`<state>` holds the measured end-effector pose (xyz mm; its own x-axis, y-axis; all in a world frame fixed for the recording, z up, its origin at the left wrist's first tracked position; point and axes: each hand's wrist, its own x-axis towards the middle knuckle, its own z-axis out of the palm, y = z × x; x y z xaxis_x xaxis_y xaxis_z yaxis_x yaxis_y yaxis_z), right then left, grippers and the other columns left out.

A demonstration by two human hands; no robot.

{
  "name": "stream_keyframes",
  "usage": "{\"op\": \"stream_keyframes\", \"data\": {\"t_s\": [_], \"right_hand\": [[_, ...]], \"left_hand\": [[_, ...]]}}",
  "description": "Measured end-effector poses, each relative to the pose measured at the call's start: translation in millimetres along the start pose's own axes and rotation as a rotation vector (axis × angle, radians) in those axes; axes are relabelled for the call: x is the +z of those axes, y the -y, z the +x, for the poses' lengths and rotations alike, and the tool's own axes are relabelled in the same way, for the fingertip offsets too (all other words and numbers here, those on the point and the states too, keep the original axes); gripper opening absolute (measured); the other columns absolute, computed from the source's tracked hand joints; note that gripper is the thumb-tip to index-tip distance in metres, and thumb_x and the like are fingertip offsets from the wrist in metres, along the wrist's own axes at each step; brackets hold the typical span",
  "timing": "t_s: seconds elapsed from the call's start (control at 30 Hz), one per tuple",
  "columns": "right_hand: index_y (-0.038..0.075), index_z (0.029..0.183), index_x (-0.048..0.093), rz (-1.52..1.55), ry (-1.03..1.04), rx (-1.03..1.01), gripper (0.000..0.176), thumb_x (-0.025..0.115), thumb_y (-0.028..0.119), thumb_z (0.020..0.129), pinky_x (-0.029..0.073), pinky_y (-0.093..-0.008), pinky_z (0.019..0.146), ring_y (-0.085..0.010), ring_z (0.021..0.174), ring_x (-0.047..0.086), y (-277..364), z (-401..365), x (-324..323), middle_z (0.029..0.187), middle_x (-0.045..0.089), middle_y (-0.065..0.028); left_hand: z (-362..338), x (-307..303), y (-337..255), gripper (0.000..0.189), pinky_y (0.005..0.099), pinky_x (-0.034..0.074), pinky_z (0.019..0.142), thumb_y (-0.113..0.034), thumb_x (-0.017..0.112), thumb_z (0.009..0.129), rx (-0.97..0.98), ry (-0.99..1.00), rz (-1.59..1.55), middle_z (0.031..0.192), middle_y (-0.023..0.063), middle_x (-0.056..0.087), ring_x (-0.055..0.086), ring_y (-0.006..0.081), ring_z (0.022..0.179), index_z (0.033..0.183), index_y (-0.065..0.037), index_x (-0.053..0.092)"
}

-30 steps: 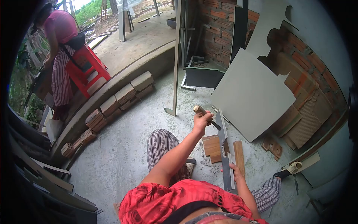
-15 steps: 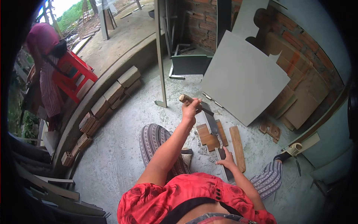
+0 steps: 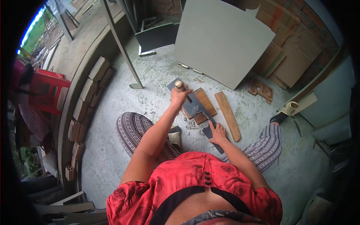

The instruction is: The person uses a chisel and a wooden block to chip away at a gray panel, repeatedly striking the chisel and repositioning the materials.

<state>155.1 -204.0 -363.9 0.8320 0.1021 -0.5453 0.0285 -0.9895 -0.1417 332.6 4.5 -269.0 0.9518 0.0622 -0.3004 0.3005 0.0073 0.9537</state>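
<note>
My left hand (image 3: 177, 98) is closed round the wooden handle (image 3: 179, 84) of a tool, whose end points up at the camera. Under and beside that hand a dark grey flat piece (image 3: 194, 106) lies over brown wooden blocks (image 3: 205, 101), with crumbled grey bits along its lower edge. My right hand (image 3: 218, 134) grips a narrow dark piece (image 3: 218, 147) near the lower end of the grey one, thumb on one side and fingers on the other. To its right a long wooden strip (image 3: 227, 117) lies on the floor. The tool's head cannot be made out.
A large grey panel (image 3: 223, 41) leans at the back, with cardboard (image 3: 300, 56) to its right. A thin upright post (image 3: 122, 48) stands left of centre. Bricks (image 3: 88, 90) line the left ledge, near a red chair (image 3: 50, 92) and a person's patterned trouser leg (image 3: 33, 116).
The view has tilted down and shifted. The tool handle has turned from slanting to nearly end-on, and my left hand is now over the grey piece. The two hands are closer together.
</note>
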Motion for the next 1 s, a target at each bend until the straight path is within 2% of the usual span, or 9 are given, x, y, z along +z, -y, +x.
{"op": "stream_keyframes", "data": {"t_s": [0.13,0.23,0.27,0.33,0.4,0.47,0.8,0.93,1.0], "right_hand": [[0.016,0.139,0.026,0.271,-0.179,-0.017,0.088,0.072,0.039,0.068,0.033,-0.0506,0.095,-0.0376,0.119,0.037,-10.9,9.6,-20.8,0.127,0.037,-0.019],[0.015,0.139,0.023,0.22,-0.434,0.213,0.088,0.073,0.03,0.068,0.033,-0.0497,0.096,-0.0368,0.119,0.037,-39.3,17.8,-24.5,0.128,0.036,-0.0183],[0.013,0.138,0.022,0.265,-0.384,0.355,0.088,0.072,0.022,0.066,0.035,-0.0473,0.096,-0.0366,0.117,0.04,-39.5,7.2,-43.5,0.126,0.038,-0.0186],[0.013,0.133,0.025,0.214,-0.361,0.562,0.088,0.076,0.018,0.061,0.039,-0.0463,0.093,-0.0354,0.119,0.039,-79.8,24.8,-4.3,0.125,0.039,-0.0167],[0.012,0.127,0.033,0.254,-0.12,0.705,0.08,0.076,0.017,0.06,0.042,-0.0456,0.093,-0.0338,0.118,0.043,-100.1,25.2,10.5,0.126,0.041,-0.0152],[0.009,0.122,0.038,0.239,-0.023,0.723,0.076,0.077,0.019,0.059,0.044,-0.0442,0.092,-0.0331,0.115,0.047,-106.5,19.6,18.0,0.125,0.044,-0.0148],[0.004,0.115,0.044,0.328,-0.05,0.689,0.07,0.078,0.018,0.056,0.046,-0.0423,0.089,-0.0318,0.105,0.057,-92.4,6.9,-13.4,0.112,0.057,-0.017],[-0.005,0.102,0.05,0.73,-0.167,0.566,0.054,0.072,0.007,0.054,0.048,-0.0431,0.077,-0.0377,0.092,0.059,-114.1,10.5,11.5,0.096,0.06,-0.0235],[-0.01,0.097,0.051,1.083,-0.22,0.488,0.047,0.068,0.006,0.057,0.048,-0.0391,0.072,-0.0308,0.083,0.06,-119.3,13.5,25.6,0.092,0.06,-0.0209]], "left_hand": [[-6.4,7.6,17.1,0.027,0.0305,0.046,0.063,-0.014,0.076,0.061,0.079,0.044,0.17,0.072,0.0051,0.061,0.057,0.0143,0.066,0.079,-0.005,0.057],[-7.2,9.4,18.4,0.032,0.0334,0.046,0.065,-0.02,0.075,0.061,0.103,0.046,0.258,0.072,0.0073,0.061,0.058,0.0196,0.067,0.081,-0.003,0.056],[-10.0,10.4,15.0,0.034,0.0338,0.046,0.066,-0.021,0.075,0.061,0.1,0.072,0.221,0.074,0.0083,0.061,0.058,0.0204,0.069,0.082,-0.003,0.056],[-3.8,11.8,27.9,0.035,0.0336,0.047,0.067,-0.022,0.075,0.061,0.106,0.076,0.244,0.075,0.009,0.062,0.059,0.0204,0.07,0.083,-0.003,0.057],[-7.6,11.8,30.9,0.035,0.0336,0.047,0.067,-0.023,0.075,0.062,0.102,0.095,0.255,0.076,0.009,0.062,0.06,0.0204,0.071,0.085,-0.003,0.058],[-10.8,12.0,31.1,0.035,0.0338,0.047,0.068,-0.023,0.075,0.062,0.09,0.122,0.255,0.077,0.0086,0.063,0.06,0.0207,0.071,0.087,-0.004,0.058],[-22.6,15.0,21.2,0.041,0.0374,0.048,0.075,-0.028,0.074,0.059,0.158,0.204,0.42,0.084,0.0153,0.064,0.061,0.0316,0.082,0.09,-0.005,0.059],[-13.9,12.0,27.1,0.041,0.0364,0.048,0.073,-0.029,0.074,0.059,0.101,0.228,0.429,0.083,0.0124,0.065,0.062,0.0284,0.08,0.092,-0.008,0.06],[-9.6,9.3,23.4,0.037,0.0354,0.049,0.068,-0.029,0.076,0.06,0.087,0.215,0.481,0.078,0.0114,0.065,0.063,0.0254,0.072,0.086,-0.007,0.061]]}}
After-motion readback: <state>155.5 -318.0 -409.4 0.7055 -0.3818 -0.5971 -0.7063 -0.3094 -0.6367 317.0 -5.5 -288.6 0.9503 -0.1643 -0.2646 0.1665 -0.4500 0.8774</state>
